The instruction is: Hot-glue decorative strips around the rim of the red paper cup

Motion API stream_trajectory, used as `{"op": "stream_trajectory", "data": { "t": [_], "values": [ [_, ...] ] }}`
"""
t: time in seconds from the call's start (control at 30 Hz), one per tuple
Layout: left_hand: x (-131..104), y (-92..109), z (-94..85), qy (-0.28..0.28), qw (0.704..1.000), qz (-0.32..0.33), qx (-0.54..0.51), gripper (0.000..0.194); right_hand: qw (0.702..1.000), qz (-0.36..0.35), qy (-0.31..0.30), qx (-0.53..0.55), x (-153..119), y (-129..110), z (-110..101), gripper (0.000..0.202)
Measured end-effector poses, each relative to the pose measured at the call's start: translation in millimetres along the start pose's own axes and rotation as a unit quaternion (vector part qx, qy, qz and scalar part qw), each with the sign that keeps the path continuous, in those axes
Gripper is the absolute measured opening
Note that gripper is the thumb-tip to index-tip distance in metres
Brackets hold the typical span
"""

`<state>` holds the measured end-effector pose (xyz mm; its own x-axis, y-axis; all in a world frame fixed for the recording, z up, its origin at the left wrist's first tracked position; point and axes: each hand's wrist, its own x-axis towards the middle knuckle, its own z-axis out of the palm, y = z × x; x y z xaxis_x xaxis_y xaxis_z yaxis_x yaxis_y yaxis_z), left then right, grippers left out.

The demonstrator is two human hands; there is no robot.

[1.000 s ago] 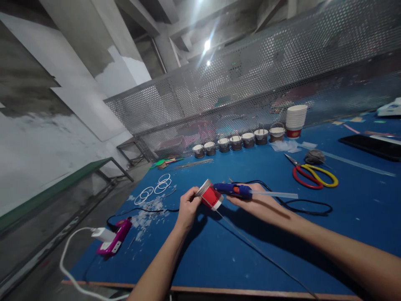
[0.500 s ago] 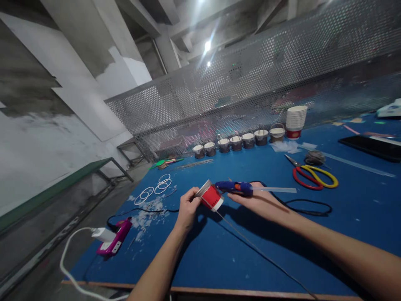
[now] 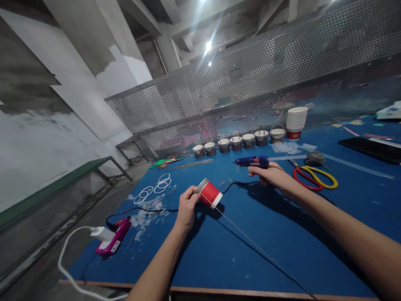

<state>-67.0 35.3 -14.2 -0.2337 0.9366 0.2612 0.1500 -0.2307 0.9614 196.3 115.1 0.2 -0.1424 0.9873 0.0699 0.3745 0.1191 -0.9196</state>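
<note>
My left hand [image 3: 187, 205] grips a red and white paper cup [image 3: 210, 193] by its rim end, tilted on its side above the table. A grey cord [image 3: 247, 236] runs from the cup down to the table's front edge at the right. In my right hand [image 3: 271, 174] is a blue hot glue gun [image 3: 252, 161], its nozzle pointing left and a clear glue stick [image 3: 288, 157] sticking out of its back. The gun is apart from the cup, up and to the right of it. My right fingers are partly hidden behind the gun.
Several grey-wrapped cups [image 3: 236, 143] line the back, beside a stack of paper cups [image 3: 296, 121]. Scissors [image 3: 316, 177], a ball of grey cord [image 3: 315, 158] and a phone [image 3: 372, 149] lie right. White rings [image 3: 153, 190] and a purple power strip [image 3: 113, 238] are left; a black cable crosses the table.
My right hand has moved the glue gun away from the cup, to the right and toward the back. My left hand and the cup stay nearly in place.
</note>
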Motion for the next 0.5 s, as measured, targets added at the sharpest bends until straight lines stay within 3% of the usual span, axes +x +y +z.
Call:
{"op": "stream_trajectory", "data": {
  "t": [0.07, 0.17, 0.37, 0.5],
  "values": [
    [-0.3, 0.4, 0.6, -0.003, 1.000, 0.004, 0.016, 0.010, 0.995, 0.019, 0.058, -0.081, 11.5, 11.2, -10.0, 0.032],
    [-1.1, 1.9, 1.2, -0.007, 0.999, 0.017, 0.045, 0.011, 0.984, 0.037, 0.089, -0.147, 23.1, 27.7, -16.3, 0.029],
    [-3.2, 5.5, 2.6, -0.011, 0.997, 0.030, 0.077, 0.014, 0.965, 0.050, 0.068, -0.247, 32.0, 47.2, -11.6, 0.032],
    [-2.4, 6.0, 3.3, 0.006, 0.998, 0.022, 0.063, 0.014, 0.947, 0.059, 0.049, -0.311, 28.1, 43.8, -25.5, 0.041]
  ]
}}
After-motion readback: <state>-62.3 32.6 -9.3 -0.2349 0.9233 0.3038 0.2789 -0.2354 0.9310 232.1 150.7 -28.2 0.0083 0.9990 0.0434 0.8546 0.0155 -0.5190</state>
